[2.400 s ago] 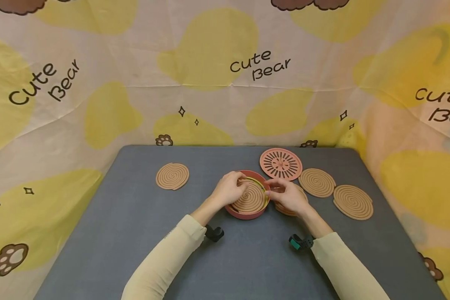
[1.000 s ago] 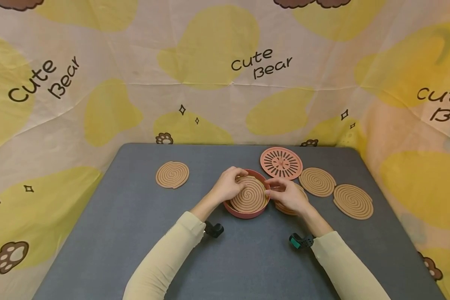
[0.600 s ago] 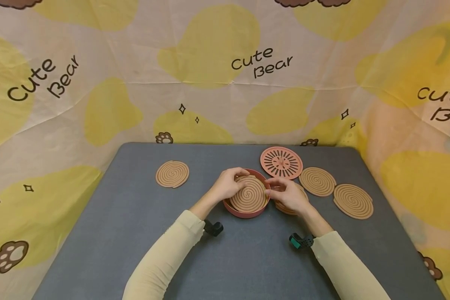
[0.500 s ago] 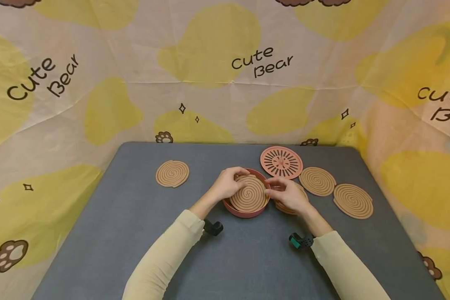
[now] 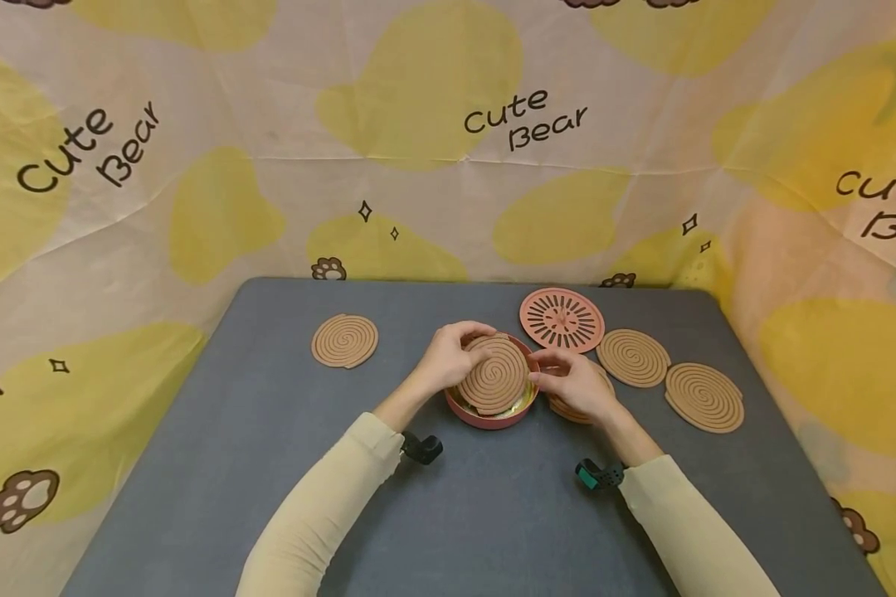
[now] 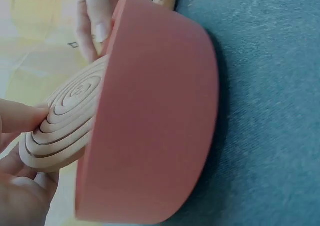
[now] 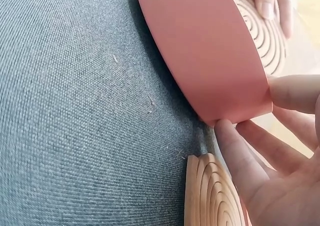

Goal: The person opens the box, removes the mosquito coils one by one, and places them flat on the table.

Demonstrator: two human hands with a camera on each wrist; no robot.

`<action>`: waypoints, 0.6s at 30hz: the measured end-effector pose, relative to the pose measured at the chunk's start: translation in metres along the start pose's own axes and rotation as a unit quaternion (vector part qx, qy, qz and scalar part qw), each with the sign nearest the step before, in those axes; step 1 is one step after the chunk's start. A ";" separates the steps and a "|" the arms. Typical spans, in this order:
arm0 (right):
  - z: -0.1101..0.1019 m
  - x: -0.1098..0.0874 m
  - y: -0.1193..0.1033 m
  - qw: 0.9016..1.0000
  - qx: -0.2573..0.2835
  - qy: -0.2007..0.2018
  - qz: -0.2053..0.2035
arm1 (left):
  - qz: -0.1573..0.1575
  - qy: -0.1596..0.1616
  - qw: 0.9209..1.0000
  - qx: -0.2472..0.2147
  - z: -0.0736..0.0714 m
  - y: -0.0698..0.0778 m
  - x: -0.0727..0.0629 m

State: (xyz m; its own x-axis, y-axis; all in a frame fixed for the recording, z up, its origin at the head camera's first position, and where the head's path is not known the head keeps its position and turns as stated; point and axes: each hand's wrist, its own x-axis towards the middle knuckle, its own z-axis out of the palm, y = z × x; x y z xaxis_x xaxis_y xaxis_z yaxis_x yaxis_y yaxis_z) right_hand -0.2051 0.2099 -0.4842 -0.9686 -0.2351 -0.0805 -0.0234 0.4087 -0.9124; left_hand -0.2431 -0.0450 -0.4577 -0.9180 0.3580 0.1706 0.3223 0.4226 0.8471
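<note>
A tan mosquito coil (image 5: 494, 375) is tilted up out of a round reddish-pink mosquito coil box (image 5: 485, 421). My left hand (image 5: 451, 356) pinches the coil's left edge, thumb on top and fingers beneath, as the left wrist view confirms (image 6: 65, 111). Some of the box's shiny yellowish inside shows below the coil in the head view. At the box's right side, my right hand (image 5: 573, 383) grips its wall and rim between thumb and fingers. In the right wrist view the fingertips (image 7: 226, 128) touch the box wall (image 7: 205, 51) low down.
The pink slotted lid (image 5: 560, 321) lies behind the box. Another coil (image 5: 343, 341) lies at the left. To the right are two coils (image 5: 633, 358) (image 5: 705, 398), and one more coil (image 5: 571, 412) is partly under my right hand. All rest on the grey table (image 5: 493, 522).
The coil, earlier lying down inside the box, has been lifted and tilted by my left hand, exposing the inside near the front. My right hand stays at the box's rim.
</note>
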 end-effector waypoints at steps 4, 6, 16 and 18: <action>0.000 0.000 0.000 1.000 -0.001 0.003 -0.004 | 0.014 0.016 1.000 -0.010 -0.008 0.004 0.000; -0.001 0.000 0.001 1.000 0.000 0.003 -0.008 | 0.017 0.025 0.999 -0.016 -0.012 0.006 0.000; -0.001 -0.001 0.002 1.000 0.006 0.006 -0.006 | 0.008 0.055 0.996 -0.068 -0.033 0.018 -0.003; 0.000 -0.001 0.001 1.000 0.011 0.007 -0.002 | 0.007 0.059 0.996 -0.071 -0.039 0.020 -0.004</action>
State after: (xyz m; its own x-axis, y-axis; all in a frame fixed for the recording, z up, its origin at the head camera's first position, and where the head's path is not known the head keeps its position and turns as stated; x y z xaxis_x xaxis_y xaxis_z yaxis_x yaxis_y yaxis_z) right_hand -0.2044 0.2107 -0.4851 -0.9721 -0.2237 -0.0708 -0.0220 0.3874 -0.9216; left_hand -0.2418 -0.0705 -0.4217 -0.9373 0.2594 0.2328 0.3061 0.2931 0.9057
